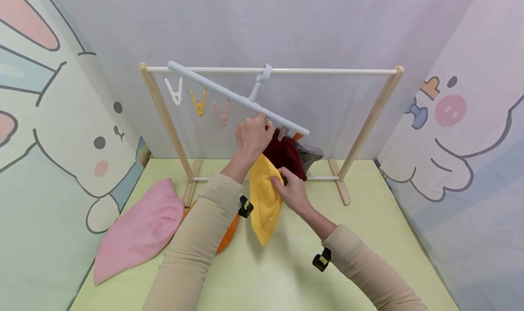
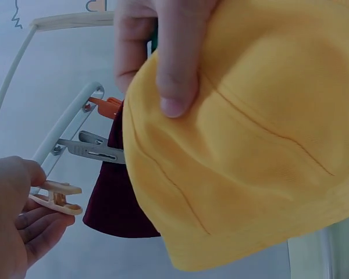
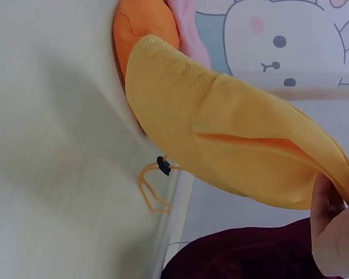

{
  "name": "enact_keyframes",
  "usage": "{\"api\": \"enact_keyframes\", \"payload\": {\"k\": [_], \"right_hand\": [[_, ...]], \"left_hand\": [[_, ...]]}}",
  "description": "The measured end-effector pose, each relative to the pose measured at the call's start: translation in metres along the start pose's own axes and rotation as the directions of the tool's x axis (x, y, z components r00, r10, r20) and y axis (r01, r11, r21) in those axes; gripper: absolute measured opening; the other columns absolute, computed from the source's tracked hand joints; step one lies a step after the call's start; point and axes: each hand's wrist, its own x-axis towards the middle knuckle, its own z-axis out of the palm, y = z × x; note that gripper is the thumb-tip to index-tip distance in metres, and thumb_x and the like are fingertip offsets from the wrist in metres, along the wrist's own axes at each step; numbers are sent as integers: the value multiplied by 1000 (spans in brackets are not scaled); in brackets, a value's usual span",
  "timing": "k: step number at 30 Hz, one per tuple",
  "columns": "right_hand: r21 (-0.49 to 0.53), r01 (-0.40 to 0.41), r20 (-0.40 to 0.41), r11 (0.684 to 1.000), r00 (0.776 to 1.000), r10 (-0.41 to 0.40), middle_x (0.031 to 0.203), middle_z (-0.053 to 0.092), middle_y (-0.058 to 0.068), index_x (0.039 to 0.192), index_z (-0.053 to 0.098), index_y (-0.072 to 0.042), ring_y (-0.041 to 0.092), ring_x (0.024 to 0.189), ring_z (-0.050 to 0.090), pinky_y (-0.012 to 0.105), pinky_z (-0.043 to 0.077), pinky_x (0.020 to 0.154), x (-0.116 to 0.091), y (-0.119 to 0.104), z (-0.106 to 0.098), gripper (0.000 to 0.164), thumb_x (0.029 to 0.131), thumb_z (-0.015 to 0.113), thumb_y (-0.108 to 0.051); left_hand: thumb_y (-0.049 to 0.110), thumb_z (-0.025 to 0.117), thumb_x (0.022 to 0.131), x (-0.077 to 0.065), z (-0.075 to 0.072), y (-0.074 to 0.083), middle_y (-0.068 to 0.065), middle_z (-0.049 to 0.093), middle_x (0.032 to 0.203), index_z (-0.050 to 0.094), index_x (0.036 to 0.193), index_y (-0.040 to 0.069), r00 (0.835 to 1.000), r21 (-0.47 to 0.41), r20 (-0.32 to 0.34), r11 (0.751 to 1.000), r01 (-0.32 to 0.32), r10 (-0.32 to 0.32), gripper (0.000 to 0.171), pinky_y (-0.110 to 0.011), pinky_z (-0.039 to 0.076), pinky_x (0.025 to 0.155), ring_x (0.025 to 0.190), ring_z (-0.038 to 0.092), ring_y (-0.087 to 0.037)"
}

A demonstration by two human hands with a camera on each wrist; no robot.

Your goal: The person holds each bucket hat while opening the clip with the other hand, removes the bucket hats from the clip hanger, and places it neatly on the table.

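A yellow bucket hat (image 1: 265, 199) hangs from my right hand (image 1: 292, 190), which pinches it by the edge; its cord with a black toggle (image 3: 164, 165) dangles in the right wrist view. Up at the pale blue hanger (image 1: 221, 90), my left hand (image 1: 254, 133) holds a beige clip (image 2: 59, 196) between thumb and fingers. Hat and clip are apart. A grey clip (image 2: 93, 150) and an orange clip (image 2: 107, 107) sit farther along the hanger. The grey one grips a dark red hat (image 1: 284, 154). Something small and green shows by my right fingers, mostly hidden.
The hanger hooks over a white bar (image 1: 327, 71) of a wooden-legged rack, tilted down to the right. White (image 1: 175, 92), yellow (image 1: 199, 103) and pink clips (image 1: 222, 113) hang at its left. A pink hat (image 1: 143, 231) and an orange hat (image 1: 227, 236) lie on the table; grey cloth (image 1: 309, 155) hangs behind the dark red hat.
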Motion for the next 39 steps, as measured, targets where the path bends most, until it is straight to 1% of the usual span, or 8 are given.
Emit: {"api": "enact_keyframes", "payload": {"k": [5,11,15,16,20,28,33,39], "right_hand": [[70,-69,65,995,996,64,70,52,1,85,57,-16,10,42,43,24,39,41,-3,7,5,5,82,59,-20],[127,-132,90,983,989,121,72,53,6,87,58,-11,12,47,47,22,41,43,-9,10,10,9,82,59,-19],[128,-166,100,978,983,154,71,53,7,87,59,-9,11,49,47,21,40,43,-11,14,14,10,81,60,-18],[125,-171,100,977,982,159,71,53,5,86,59,-11,11,49,47,22,40,43,-11,20,17,10,81,60,-20],[118,-177,99,977,981,166,69,52,2,83,58,-14,10,50,48,24,41,44,-13,28,22,7,81,61,-21],[118,-200,109,973,976,188,76,55,-1,84,59,-15,9,56,49,24,43,49,-15,37,29,8,80,61,-22],[121,-226,118,967,970,212,78,55,-1,86,60,-15,9,55,50,24,44,49,-16,40,31,9,80,60,-22],[148,-265,108,953,962,250,78,55,4,86,60,-10,11,55,50,25,44,48,-16,46,31,10,80,61,-18]], "left_hand": [[33,48,84,0,-1,1,-2,35,44,48,70,12,999,7,36,1000,14,-14,25,-26,27,35,37,36,-17],[37,49,83,0,-1,1,-3,38,45,52,78,12,999,10,49,1000,16,-17,25,-26,26,36,38,37,-17],[38,49,83,0,0,0,-3,37,45,51,78,12,999,13,51,1000,15,-16,26,-26,26,35,37,36,-17],[38,50,83,0,0,0,-2,37,45,50,77,13,999,12,49,1000,17,-17,26,-26,26,35,37,36,-17],[38,51,82,0,0,1,-2,36,45,46,72,14,999,-3,48,1000,22,-22,27,-26,26,36,37,36,-17],[39,51,82,0,1,2,-1,33,45,43,68,14,998,-21,58,999,33,-31,29,-26,23,36,38,32,-16],[38,52,81,0,2,1,-1,32,45,42,67,14,998,-28,48,999,32,-31,30,-26,22,37,38,30,-15],[38,52,80,1,2,2,-1,32,45,42,67,15,998,-27,51,999,41,-40,29,-27,22,36,38,31,-15]]}}
